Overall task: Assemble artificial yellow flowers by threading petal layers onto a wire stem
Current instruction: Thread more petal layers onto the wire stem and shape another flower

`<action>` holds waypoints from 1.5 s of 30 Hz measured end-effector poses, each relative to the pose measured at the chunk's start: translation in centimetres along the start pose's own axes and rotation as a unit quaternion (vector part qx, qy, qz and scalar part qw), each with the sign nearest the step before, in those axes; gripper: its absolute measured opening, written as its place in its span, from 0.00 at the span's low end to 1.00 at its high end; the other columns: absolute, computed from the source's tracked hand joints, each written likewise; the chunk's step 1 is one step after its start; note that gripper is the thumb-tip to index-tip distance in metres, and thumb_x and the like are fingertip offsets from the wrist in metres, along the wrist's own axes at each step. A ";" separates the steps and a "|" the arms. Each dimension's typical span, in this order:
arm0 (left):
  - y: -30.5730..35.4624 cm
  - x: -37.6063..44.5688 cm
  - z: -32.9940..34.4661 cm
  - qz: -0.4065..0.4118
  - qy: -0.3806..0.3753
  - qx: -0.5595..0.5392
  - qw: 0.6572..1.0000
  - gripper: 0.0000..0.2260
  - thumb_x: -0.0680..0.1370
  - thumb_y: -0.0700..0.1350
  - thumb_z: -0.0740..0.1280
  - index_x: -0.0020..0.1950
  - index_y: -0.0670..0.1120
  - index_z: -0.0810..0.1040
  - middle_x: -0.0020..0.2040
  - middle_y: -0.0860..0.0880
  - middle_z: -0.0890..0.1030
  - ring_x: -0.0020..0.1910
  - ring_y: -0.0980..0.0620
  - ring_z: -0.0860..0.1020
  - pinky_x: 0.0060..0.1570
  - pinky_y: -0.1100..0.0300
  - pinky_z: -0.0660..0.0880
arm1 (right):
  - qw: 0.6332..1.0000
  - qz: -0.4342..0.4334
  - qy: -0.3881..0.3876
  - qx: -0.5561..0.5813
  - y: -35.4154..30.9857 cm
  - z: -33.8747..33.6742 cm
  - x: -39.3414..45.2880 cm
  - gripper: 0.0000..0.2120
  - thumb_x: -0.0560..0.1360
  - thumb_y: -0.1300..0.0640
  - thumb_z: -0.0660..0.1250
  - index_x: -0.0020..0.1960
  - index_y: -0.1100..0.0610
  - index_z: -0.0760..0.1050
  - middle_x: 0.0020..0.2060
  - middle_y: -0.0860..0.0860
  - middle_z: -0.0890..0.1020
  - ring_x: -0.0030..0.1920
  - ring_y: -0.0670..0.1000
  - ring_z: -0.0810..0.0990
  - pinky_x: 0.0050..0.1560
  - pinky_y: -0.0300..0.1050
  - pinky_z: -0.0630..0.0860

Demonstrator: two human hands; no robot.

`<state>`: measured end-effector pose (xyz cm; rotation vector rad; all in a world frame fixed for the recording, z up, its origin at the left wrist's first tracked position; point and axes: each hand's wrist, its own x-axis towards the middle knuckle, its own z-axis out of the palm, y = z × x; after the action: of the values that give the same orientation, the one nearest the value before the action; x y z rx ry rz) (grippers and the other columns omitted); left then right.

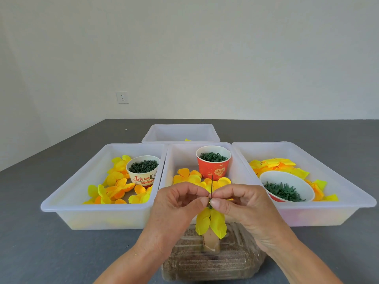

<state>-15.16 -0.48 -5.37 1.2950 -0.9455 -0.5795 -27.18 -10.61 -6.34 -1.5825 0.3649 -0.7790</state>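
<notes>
A: Head view, status?
B: Left hand (174, 203) and right hand (242, 203) each pinch-grip the thin dark wire stem (212, 184); yellow fabric petal layers (211, 222) already hang below, above the desk.
A: Remaining?
B: Likely green parts; loose petals fill the white plastic trays (98, 216).

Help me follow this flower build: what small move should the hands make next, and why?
Probably slide the green piece down the wire onto the petals. Both hands, left and right, pinch at the wire just above the hanging yellow petals, with bare wire sticking up above them.
</notes>
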 end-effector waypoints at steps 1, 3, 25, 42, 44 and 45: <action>0.0 0.0 0.0 -0.008 -0.001 -0.007 1.000 0.06 0.71 0.32 0.70 0.39 0.42 0.83 0.35 0.48 0.83 0.36 0.57 0.78 0.38 0.68 0.74 | 1.000 0.001 0.002 -0.001 0.0 0.0 0.0 0.10 0.57 0.52 0.75 0.37 0.55 0.84 0.36 0.53 0.85 0.37 0.48 0.81 0.38 0.39 0.76; 0.1 0.1 0.0 -0.029 0.001 -0.025 0.999 0.07 0.71 0.32 0.70 0.38 0.43 0.83 0.35 0.48 0.82 0.36 0.56 0.78 0.38 0.68 0.74 | 1.000 0.005 0.003 -0.005 -0.1 0.1 0.0 0.10 0.57 0.53 0.75 0.37 0.55 0.84 0.37 0.54 0.85 0.37 0.48 0.81 0.38 0.39 0.77; 1.0 1.4 0.1 -0.189 0.014 -0.007 0.982 0.12 0.67 0.27 0.68 0.33 0.44 0.79 0.31 0.42 0.77 0.33 0.49 0.72 0.35 0.63 0.69 | 0.971 0.019 -0.031 -0.236 -2.5 0.1 0.5 0.07 0.68 0.63 0.74 0.36 0.52 0.81 0.35 0.48 0.83 0.28 0.34 0.75 0.33 0.29 0.71; 0.4 0.1 0.2 0.006 0.052 0.128 0.990 0.13 0.68 0.35 0.74 0.31 0.53 0.83 0.35 0.50 0.84 0.39 0.46 0.79 0.44 0.58 0.76 | 0.986 -0.009 0.031 -0.161 -1.3 0.2 0.0 0.04 0.65 0.60 0.76 0.35 0.53 0.83 0.36 0.51 0.83 0.38 0.48 0.79 0.42 0.43 0.75; 0.2 -0.1 0.1 0.030 0.048 0.172 0.983 0.12 0.68 0.37 0.75 0.31 0.55 0.83 0.34 0.53 0.83 0.39 0.51 0.79 0.42 0.64 0.76 | 0.983 -0.017 0.029 -0.179 -1.4 0.1 0.0 0.07 0.64 0.59 0.77 0.32 0.50 0.82 0.35 0.52 0.83 0.40 0.51 0.80 0.44 0.47 0.75; 0.2 -0.1 0.0 0.038 0.041 0.192 0.980 0.11 0.68 0.37 0.75 0.32 0.54 0.83 0.34 0.54 0.83 0.38 0.55 0.79 0.40 0.68 0.74 | 0.981 -0.019 0.025 -0.192 -1.5 0.2 0.1 0.08 0.65 0.59 0.77 0.31 0.48 0.81 0.36 0.52 0.83 0.40 0.53 0.80 0.44 0.49 0.75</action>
<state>-15.22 -0.33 -5.25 1.6039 -1.0662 -0.2873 -27.36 -10.24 -4.84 -1.9373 0.5492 -0.8120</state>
